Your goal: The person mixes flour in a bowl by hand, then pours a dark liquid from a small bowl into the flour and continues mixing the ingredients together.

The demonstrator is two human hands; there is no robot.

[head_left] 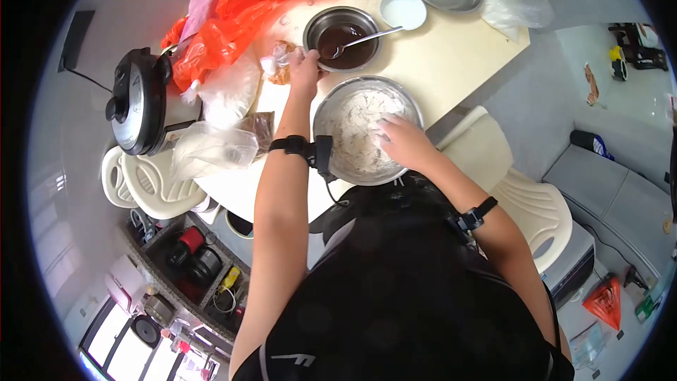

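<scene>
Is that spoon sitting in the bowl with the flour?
No, the spoon rests in the bowl of dark liquid, next to the flour bowl.

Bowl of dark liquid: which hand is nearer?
Left. The left hand is at the near-left rim of the bowl of dark liquid; the right hand is in the bowl of flour.

Obstructing spoon handle (pixel 377 35) over liquid bowl (pixel 330 21)
</scene>
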